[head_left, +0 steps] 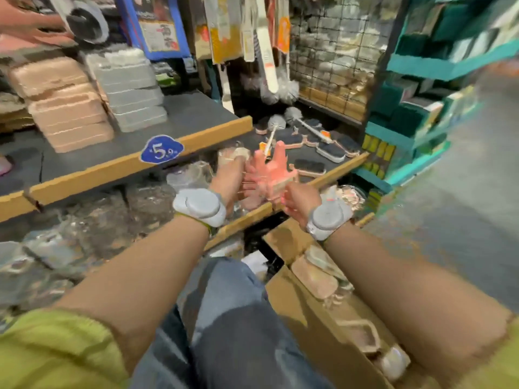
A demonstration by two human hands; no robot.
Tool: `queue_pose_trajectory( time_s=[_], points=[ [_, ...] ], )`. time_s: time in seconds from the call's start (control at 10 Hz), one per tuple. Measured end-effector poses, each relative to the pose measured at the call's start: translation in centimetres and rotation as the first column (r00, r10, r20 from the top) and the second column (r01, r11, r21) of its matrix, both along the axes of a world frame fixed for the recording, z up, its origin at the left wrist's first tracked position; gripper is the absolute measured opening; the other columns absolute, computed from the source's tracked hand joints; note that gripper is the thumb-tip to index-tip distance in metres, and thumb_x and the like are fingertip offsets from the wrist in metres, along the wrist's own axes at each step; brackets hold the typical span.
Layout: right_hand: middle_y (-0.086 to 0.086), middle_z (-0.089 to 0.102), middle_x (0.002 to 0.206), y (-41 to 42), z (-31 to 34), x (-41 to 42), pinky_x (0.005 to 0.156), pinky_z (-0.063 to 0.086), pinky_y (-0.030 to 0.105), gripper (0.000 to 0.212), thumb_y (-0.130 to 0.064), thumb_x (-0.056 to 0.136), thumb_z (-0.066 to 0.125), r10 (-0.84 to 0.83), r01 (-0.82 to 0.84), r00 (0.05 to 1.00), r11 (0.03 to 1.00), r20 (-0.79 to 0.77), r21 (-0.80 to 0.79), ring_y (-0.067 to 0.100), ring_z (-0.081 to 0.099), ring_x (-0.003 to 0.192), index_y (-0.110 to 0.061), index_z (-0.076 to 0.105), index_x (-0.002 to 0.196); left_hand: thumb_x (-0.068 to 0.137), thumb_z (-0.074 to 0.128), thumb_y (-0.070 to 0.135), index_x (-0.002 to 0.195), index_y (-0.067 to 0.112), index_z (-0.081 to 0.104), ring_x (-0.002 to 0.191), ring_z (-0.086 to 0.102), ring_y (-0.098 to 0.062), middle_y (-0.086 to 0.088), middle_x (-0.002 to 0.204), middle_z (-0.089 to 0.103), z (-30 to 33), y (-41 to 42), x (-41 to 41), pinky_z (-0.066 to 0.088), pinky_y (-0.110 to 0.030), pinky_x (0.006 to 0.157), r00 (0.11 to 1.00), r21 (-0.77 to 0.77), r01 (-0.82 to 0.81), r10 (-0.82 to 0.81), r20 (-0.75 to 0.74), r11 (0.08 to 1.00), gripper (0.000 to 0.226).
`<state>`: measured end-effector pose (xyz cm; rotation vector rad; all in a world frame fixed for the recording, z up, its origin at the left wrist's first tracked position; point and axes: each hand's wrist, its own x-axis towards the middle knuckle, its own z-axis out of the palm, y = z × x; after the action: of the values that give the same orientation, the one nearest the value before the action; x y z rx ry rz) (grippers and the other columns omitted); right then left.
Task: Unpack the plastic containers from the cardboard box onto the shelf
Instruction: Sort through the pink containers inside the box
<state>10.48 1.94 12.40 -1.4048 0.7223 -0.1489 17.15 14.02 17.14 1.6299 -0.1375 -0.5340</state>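
Both hands are stretched toward the lower shelf (323,179), the left hand (227,178) and right hand (299,197) holding a pink container (269,175) between them just over its wooden edge, though blur means I cannot tell exactly how the fingers close on it. Stacks of pink containers (64,108) and grey ones (132,91) already sit on the upper shelf at the far left. The cardboard box (323,318) at the near right shows at least 2 more pieces inside, so I judge the unpacking only partly finished.
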Motion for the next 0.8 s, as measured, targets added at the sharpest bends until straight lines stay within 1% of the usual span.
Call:
queue_pose_trajectory(
  time_s=[0.1,0.2,0.3,0.4,0.5,0.6,0.7,0.8],
  points=[
    [-0.003,0.048,0.073,-3.3,-4.9,-4.3,0.059,0.042,0.020,0.026,-0.018,0.098,0.040,-0.046,0.043,0.992,0.999,-0.114,-0.030,0.008,0.050,0.058,-0.006,0.054,0.117,0.098,0.034,0.040,0.069,0.016,0.046,0.047,0.042,-0.012,-0.002,0.059,0.047,-3.6,-4.6,-3.3,0.030,-0.022,0.048,0.991,0.076,0.113,-0.106,-0.086,0.991,0.039],
    [0.018,0.060,0.086,-5.2,-8.6,-6.3,0.075,0.054,0.029,0.020,-0.021,0.084,0.052,-0.023,0.022,0.986,1.000,-0.162,-0.011,0.013,0.070,0.071,-0.010,0.057,0.100,0.100,0.033,0.028,0.071,0.013,0.048,0.052,0.041,-0.013,-0.002,0.058,0.047,-5.9,-6.5,-5.5,0.027,-0.022,0.051,0.971,0.126,0.193,-0.170,-0.170,0.973,0.035],
    [0.010,0.072,0.100,-8.0,-14.0,-9.0,0.078,0.054,0.024,0.009,-0.021,0.084,0.053,-0.044,0.042,0.939,0.999,-0.341,-0.015,0.015,0.068,0.097,-0.018,0.045,0.079,0.100,0.035,0.027,0.078,0.011,0.053,0.062,0.051,-0.016,-0.003,0.069,0.053,-9.4,-9.1,-8.1,0.038,-0.023,0.056,0.948,0.234,0.286,-0.239,-0.211,0.929,0.033],
    [0.002,0.059,0.068,-9.4,-16.1,-11.8,0.056,0.048,0.018,0.032,-0.019,0.094,0.047,-0.290,0.337,0.912,0.933,-0.289,0.128,0.008,0.064,0.062,-0.019,0.036,0.064,0.100,0.030,0.020,0.073,0.010,0.047,0.057,0.044,-0.014,-0.004,0.068,0.048,-12.1,-10.8,-9.6,0.033,-0.022,0.052,0.926,0.284,0.344,-0.273,-0.260,0.895,0.033],
    [0.000,0.049,0.063,-10.6,-18.8,-12.9,0.062,0.046,0.025,0.026,-0.019,0.090,0.050,-0.244,0.283,0.894,0.958,-0.375,0.051,0.020,0.050,0.059,-0.018,0.043,0.065,0.099,0.035,0.022,0.077,0.010,0.051,0.057,0.047,-0.014,-0.004,0.068,0.051,-13.2,-11.8,-9.9,0.041,-0.015,0.041,0.927,0.309,0.338,-0.259,-0.270,0.889,0.030],
    [0.002,0.049,0.068,-12.7,-21.9,-14.4,0.073,0.049,0.034,0.031,-0.013,0.095,0.045,-0.235,0.248,0.848,0.968,-0.476,-0.036,0.018,0.050,0.063,-0.019,0.046,0.065,0.096,0.040,0.023,0.077,0.011,0.054,0.060,0.052,-0.015,-0.004,0.070,0.055,-15.8,-12.6,-8.7,0.044,-0.021,0.054,0.906,0.348,0.403,-0.316,-0.280,0.847,0.026],
    [0.004,0.052,0.069,-13.4,-23.6,-15.3,0.073,0.042,0.032,0.030,-0.018,0.092,0.051,-0.213,0.218,0.778,0.974,-0.591,-0.064,0.024,0.051,0.071,-0.015,0.053,0.062,0.098,0.039,0.024,0.076,0.012,0.053,0.061,0.052,-0.015,-0.004,0.071,0.054,-17.0,-13.2,-8.1,0.041,-0.021,0.056,0.904,0.381,0.409,-0.312,-0.293,0.829,0.028],
    [0.010,0.067,0.097,-13.3,-25.1,-16.3,0.085,0.049,0.035,0.042,-0.040,0.089,0.056,-0.182,0.154,0.735,0.983,-0.654,-0.101,0.030,0.062,0.095,-0.001,0.070,0.095,0.097,0.042,0.026,0.077,0.013,0.054,0.062,0.053,-0.015,-0.003,0.072,0.056,-18.0,-13.5,-7.2,0.042,-0.022,0.056,0.914,0.403,0.388,-0.292,-0.281,0.829,0.027]
  ],
)
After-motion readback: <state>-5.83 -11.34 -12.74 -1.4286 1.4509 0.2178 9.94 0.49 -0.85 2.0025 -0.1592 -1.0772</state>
